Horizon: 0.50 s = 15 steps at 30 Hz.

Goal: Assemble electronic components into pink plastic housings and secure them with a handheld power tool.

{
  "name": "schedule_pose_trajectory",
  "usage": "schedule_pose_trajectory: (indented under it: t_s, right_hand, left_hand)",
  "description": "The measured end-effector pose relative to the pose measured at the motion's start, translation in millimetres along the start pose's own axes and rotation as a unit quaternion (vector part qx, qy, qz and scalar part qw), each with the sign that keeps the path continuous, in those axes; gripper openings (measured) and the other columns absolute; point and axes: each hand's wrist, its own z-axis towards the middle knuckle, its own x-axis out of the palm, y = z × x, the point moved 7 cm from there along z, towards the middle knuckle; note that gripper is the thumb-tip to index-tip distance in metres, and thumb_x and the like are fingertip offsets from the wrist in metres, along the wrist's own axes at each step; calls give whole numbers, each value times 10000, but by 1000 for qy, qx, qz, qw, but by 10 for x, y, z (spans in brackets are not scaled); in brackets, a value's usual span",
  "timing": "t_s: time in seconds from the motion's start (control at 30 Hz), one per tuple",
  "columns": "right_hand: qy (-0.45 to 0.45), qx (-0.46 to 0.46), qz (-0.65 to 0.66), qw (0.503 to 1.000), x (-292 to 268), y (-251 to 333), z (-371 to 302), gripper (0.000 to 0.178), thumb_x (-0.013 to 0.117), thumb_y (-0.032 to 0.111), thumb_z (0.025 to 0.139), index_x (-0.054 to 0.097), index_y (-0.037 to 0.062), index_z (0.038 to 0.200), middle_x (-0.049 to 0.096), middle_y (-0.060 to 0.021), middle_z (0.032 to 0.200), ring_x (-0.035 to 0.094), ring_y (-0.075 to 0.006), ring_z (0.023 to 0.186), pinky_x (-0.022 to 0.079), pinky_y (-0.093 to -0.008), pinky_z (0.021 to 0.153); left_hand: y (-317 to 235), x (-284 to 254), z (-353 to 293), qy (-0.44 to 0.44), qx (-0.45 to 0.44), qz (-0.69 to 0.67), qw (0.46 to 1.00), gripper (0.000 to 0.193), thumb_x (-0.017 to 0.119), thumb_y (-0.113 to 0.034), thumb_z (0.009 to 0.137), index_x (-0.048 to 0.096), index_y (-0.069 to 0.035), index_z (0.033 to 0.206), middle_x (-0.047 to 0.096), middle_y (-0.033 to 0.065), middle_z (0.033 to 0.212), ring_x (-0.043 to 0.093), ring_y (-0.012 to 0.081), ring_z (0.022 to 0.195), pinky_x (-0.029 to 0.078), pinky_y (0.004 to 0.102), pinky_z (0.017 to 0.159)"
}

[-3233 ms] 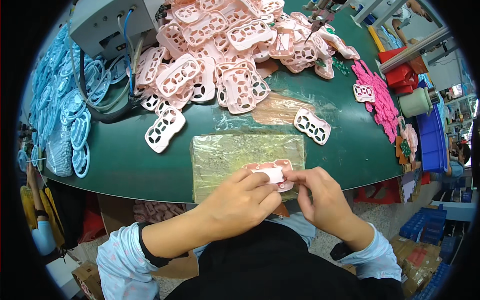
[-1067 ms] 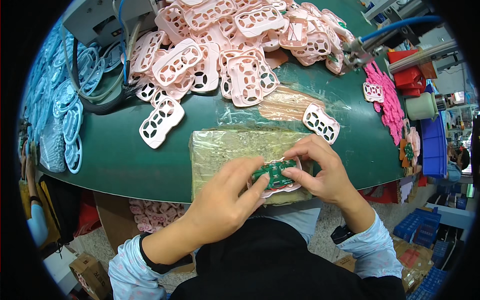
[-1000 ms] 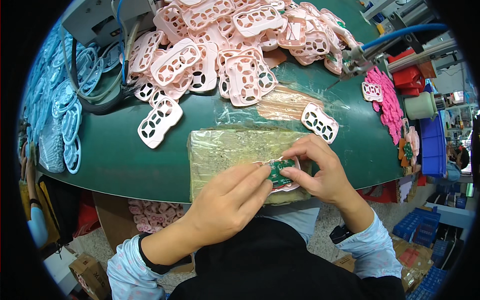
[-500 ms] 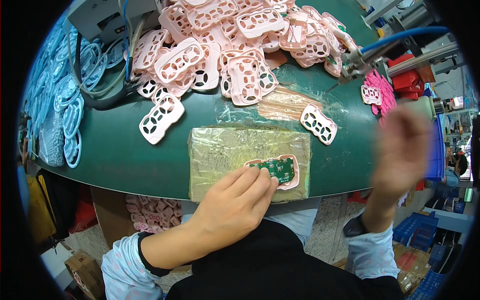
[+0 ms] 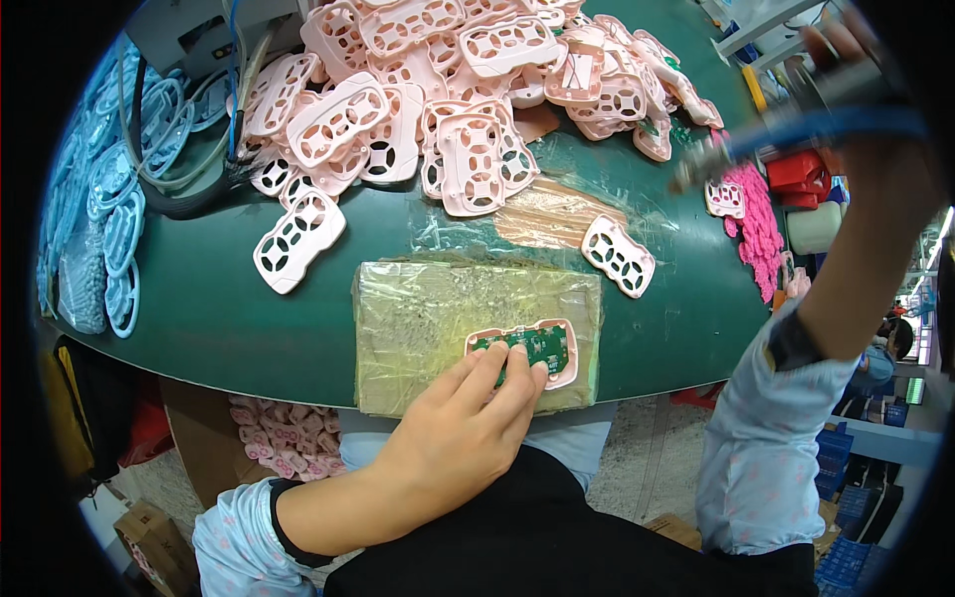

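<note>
A green circuit board (image 5: 549, 346) lies in a pale pink controller-shaped plastic shell (image 5: 571, 360). Both sit on the right part of a tape-wrapped block (image 5: 408, 328) at the table's near edge. My left hand (image 5: 477, 403) bends over the board from the near left, its fingertips pressed onto it and holding it down. At the upper right, my right hand (image 5: 841, 45) is raised by a metal tool with a blue hose (image 5: 826, 123). Motion blurs that hand and the tool, so its grip is unclear.
Pink perforated covers (image 5: 477, 149) form a heap at the back; single covers lie left (image 5: 298, 242) and right (image 5: 619, 257) beyond the block. Light blue plastic parts (image 5: 109, 219) pile up at left. Bright pink pieces (image 5: 758, 239) lie at right. A black cable bundle (image 5: 194, 205) hangs at back left.
My right hand has swung up and away, from the table's right side to the hose tool. The left hand stays on the board. The whole view has shifted slightly.
</note>
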Motion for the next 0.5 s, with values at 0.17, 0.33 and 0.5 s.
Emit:
schedule_pose_trajectory:
  t_s: [0.17, 0.33, 0.5]
  right_hand:
    - [203, -102, -26, 973, 636, 173, -23, 58, 546, 145, 927, 575, 106, 896, 487, -20, 672, 481, -154, 551, 454, -337, 583]
    - [259, -18, -295, 919, 965, -289, 88, 95, 540, 108, 911, 566, 60, 833, 520, -52, 681, 511, -165, 551, 475, -307, 581]
    - [270, 76, -577, 767, 1647, -728, 475, 139, 535, 71, 894, 558, 14, 769, 552, -83, 690, 542, -176, 551, 496, -277, 578]
  left_hand:
    - [-62, 16, 70, -20, 8, -15, 1000, 428, 593, -96, 759, 630, 30, 1167, 566, 159, 1155, 574, 299, 1050, 535, 384, 866]
    - [-15, 46, 6, -9, -22, 3, 1000, 410, 580, -113, 774, 633, 37, 1152, 574, 161, 1130, 575, 300, 1054, 534, 383, 873]
    - [-31, 17, 10, -15, -14, -11, 1000, 410, 567, -115, 783, 625, 52, 1153, 571, 168, 1128, 575, 309, 1058, 524, 395, 910]
